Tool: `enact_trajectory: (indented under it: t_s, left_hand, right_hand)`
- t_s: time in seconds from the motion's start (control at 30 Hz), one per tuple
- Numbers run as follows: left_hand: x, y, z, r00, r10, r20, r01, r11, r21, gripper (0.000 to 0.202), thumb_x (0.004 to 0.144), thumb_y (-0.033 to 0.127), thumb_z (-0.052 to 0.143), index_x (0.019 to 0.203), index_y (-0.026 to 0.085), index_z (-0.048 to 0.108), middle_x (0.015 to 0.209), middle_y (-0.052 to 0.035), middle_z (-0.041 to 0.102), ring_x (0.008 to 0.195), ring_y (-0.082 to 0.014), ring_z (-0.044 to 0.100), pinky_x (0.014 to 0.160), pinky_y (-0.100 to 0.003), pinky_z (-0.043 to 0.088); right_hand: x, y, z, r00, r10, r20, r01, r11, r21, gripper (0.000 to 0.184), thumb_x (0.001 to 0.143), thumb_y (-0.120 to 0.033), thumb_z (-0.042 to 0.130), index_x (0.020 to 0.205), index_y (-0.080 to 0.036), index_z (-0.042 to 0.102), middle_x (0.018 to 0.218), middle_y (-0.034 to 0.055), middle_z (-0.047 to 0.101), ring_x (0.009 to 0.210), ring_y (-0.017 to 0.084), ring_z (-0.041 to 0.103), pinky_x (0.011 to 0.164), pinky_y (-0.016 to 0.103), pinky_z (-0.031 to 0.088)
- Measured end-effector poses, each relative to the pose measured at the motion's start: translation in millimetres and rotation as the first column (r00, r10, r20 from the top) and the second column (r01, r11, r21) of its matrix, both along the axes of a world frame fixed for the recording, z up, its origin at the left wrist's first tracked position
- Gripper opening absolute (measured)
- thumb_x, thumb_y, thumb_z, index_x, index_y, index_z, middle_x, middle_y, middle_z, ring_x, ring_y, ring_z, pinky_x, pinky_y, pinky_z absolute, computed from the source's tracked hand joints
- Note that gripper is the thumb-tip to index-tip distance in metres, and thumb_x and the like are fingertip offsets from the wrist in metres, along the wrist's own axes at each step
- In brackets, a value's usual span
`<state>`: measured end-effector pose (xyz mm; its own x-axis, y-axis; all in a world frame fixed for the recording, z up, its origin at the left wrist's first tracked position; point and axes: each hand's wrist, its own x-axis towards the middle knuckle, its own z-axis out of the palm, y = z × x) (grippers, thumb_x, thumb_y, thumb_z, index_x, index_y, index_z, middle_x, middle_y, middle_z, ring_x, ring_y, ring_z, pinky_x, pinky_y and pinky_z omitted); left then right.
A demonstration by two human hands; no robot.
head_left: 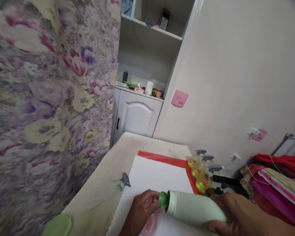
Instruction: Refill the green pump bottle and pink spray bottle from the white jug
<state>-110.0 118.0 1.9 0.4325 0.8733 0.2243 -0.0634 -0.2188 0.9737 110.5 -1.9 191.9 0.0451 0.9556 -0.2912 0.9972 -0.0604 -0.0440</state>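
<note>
My right hand [233, 209] is wrapped around a pale green bottle [194, 208], tipped on its side with its mouth toward the left. A darker green spout-like piece [163, 199] sticks out of that mouth. My left hand [142, 208] is closed around the neck of a clear pinkish bottle [151, 224], whose lower part runs out of view. The green piece is right beside my left fingertips; I cannot tell whether it touches the pinkish bottle's opening. A grey spray head [124, 180] with a pale green collar lies to the left on the sheet's edge.
White paper [159, 173] over a red sheet [157, 157] covers part of the table [98, 186]. Several spray bottles [199, 168] with yellow liquid line its right side. A round green lid [59, 225] is at lower left. A floral curtain [51, 98] borders the left.
</note>
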Motion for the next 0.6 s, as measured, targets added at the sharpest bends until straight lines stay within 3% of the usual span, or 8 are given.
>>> enact_trajectory:
  t_s: [0.4,0.6]
  left_hand:
    - [0.7,1.1,0.4,1.000,0.010,-0.007,-0.010,1.000,-0.002,0.019,0.071,0.020,0.068,0.089,0.021,0.075,0.087,-0.0030,0.076,0.086,-0.0213,0.067,0.080,-0.028,0.047]
    - [1.0,1.2,-1.5,1.000,0.011,-0.006,-0.011,0.999,0.031,0.016,0.072,0.020,0.068,0.086,0.021,0.075,0.083,-0.0018,0.076,0.082,-0.0197,0.066,0.077,-0.027,0.047]
  right_hand:
    - [-13.7,1.0,14.0,0.998,-0.034,0.052,0.037,0.998,-0.047,0.039,0.079,-0.044,0.059,0.105,-0.017,0.071,0.108,0.0190,0.073,0.096,0.038,0.068,0.085,0.050,0.052]
    - [-7.5,-0.3,9.6,0.999,-0.024,0.024,0.025,0.999,-0.032,0.041,0.080,-0.045,0.056,0.106,-0.016,0.069,0.109,0.0201,0.072,0.095,0.037,0.067,0.085,0.051,0.051]
